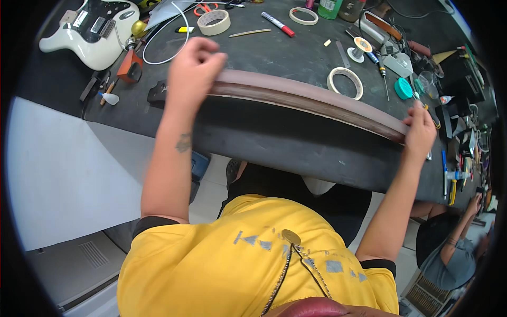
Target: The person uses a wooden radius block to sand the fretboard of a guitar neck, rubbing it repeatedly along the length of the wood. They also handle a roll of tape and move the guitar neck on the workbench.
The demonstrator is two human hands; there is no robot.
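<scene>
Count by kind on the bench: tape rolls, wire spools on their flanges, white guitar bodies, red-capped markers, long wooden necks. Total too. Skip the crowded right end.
Tape rolls: 3
Wire spool: 1
White guitar body: 1
Red-capped marker: 1
Long wooden neck: 1
Total: 7

"What's lying at the upper left?"

"A white guitar body (97, 37) is resting there, with an orange block (128, 67) sitting near it."

"What's showing along the far side?"

"A wide tape roll (215, 29) is sitting beside a yellow highlighter (184, 30), and a red-and-white marker (278, 24) is lying to their right."

"What's filling the right?"

"A wire spool (363, 45) is resting near a screwdriver (382, 68), a teal container (403, 89) is sitting beside its shaft, and another person in a grey top (455, 267) is showing at lower right."
</scene>
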